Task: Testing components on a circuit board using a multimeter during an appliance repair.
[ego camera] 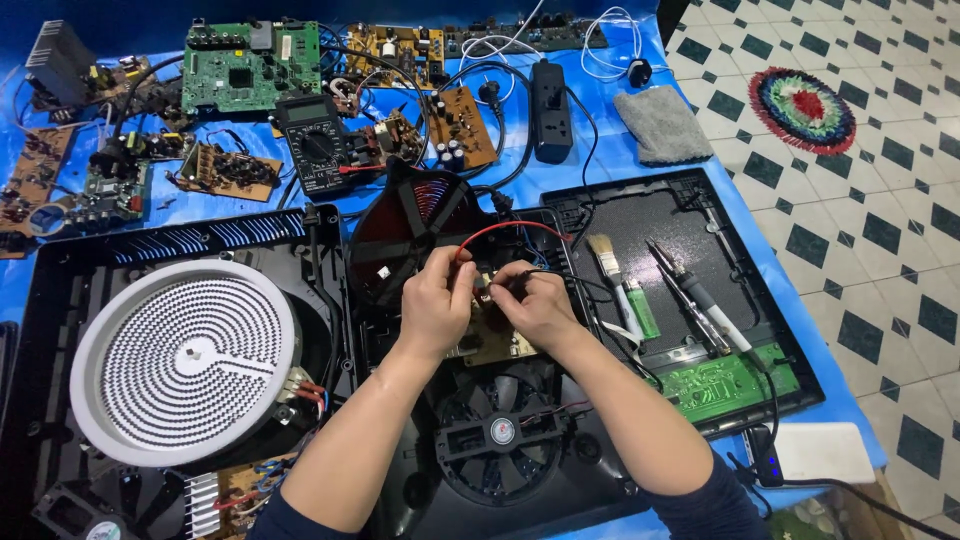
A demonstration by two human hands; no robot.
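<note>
Here, both hands are meeting over a small brown circuit board (492, 338) that is sitting inside the opened black cooker housing (600, 490), near the middle of the table. The left hand (437, 302) is curling its fingers shut around the red probe lead (505, 229), pressing its tip down at the board's upper edge. The right hand (535, 302) is pinching the black probe lead (585, 283) between thumb and fingers, its tip touching the same board just beside the red one. Directly below the board a round black fan (500, 432) is lying in the housing. To the left, a large white coiled heating element (186, 360) is resting in its frame, toward the table's left edge. To the right, a brush (604, 252), a green lighter-like stick (643, 310) and a soldering iron (700, 300) are lying on a black glass panel (650, 225), with a green circuit board (725, 385) at its lower end. Farther back, a black multimeter (315, 145) is sitting among loose boards, and a grey cloth (662, 124) is lying near the table's far right corner.
</note>
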